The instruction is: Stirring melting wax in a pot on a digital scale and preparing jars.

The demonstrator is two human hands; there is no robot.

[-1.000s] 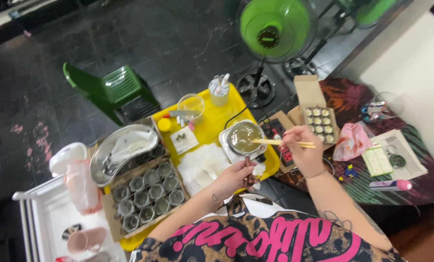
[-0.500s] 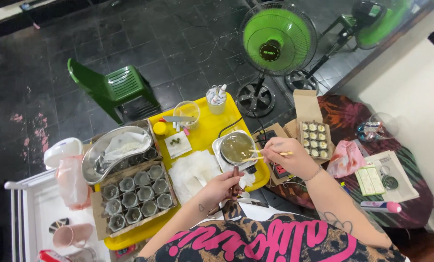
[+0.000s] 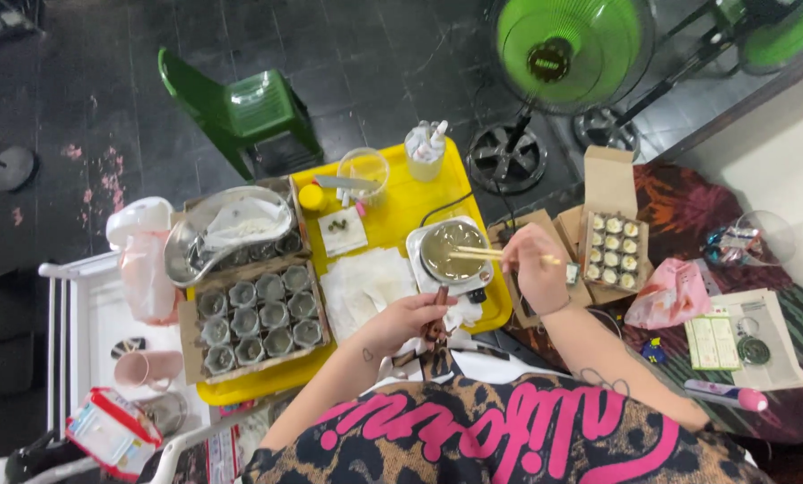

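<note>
Stirring the murky liquid in the small metal pot [image 3: 452, 251] on the yellow tray [image 3: 401, 211] with chopsticks [image 3: 486, 255] pinched in the right hand [image 3: 531, 269], left hand [image 3: 415, 318] closed on the pot's handle [image 3: 441, 309]; risking, at a guess, slopping liquid onto the white paper sheets [image 3: 365, 287] alongside through hard stirring or a handle jerk.

Dark tiled floor [image 3: 105, 81] with a green plastic chair [image 3: 244, 112], green standing fan [image 3: 567, 45], white wall [image 3: 778, 161]

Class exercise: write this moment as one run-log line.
right hand: holds chopsticks in small pot | left hand: grips pot handle | base: yellow tray
</note>
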